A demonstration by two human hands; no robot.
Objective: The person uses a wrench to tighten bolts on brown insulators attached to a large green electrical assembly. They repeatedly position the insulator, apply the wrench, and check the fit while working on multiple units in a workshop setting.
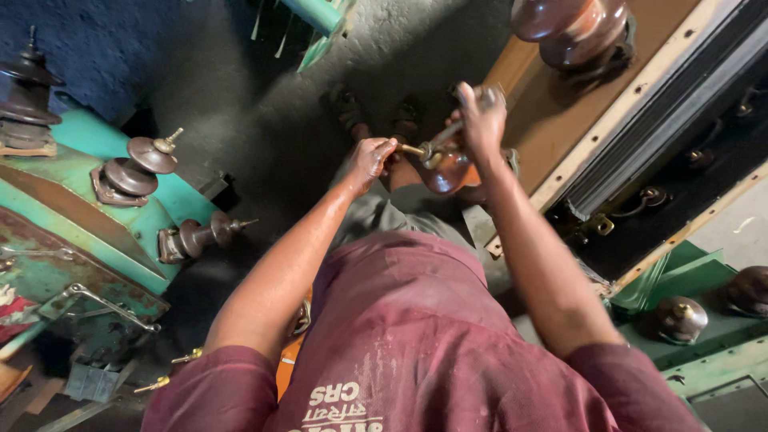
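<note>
Sitting low against the lap, just off the near corner of the tan metal panel [560,120]: a glossy brown ceramic insulator [446,170], with a brass stud [414,150] poking out of its top toward the left hand. Gripping that brass end, left hand [370,160], fingers [384,149] curled closed around it. Coming down from above, right hand [480,120], fingers closed on a thin metal tool [452,130] whose lower end is meeting the brass fitting on the insulator; what kind of tool, cannot tell, since the upper end is blurring. Both forearms reaching forward over a maroon shirt [416,336] and grey trousers.

Beyond the hands, two sandalled feet [376,116] resting on the rough grey floor [264,104]. To the right, the tan panel running along a dark ribbed housing [664,128], with a second brown insulator [572,28] standing at the panel's far edge. Lower right, green metal casing [704,344] carrying two more brown domes. On the left, a worn teal tank [96,216] bearing three dark insulators: one at its far edge [28,96], one tilted with a brass tip [132,168], one lying sideways on its near slope [200,238]. Small brass studs [172,370] lying near the left elbow.
</note>
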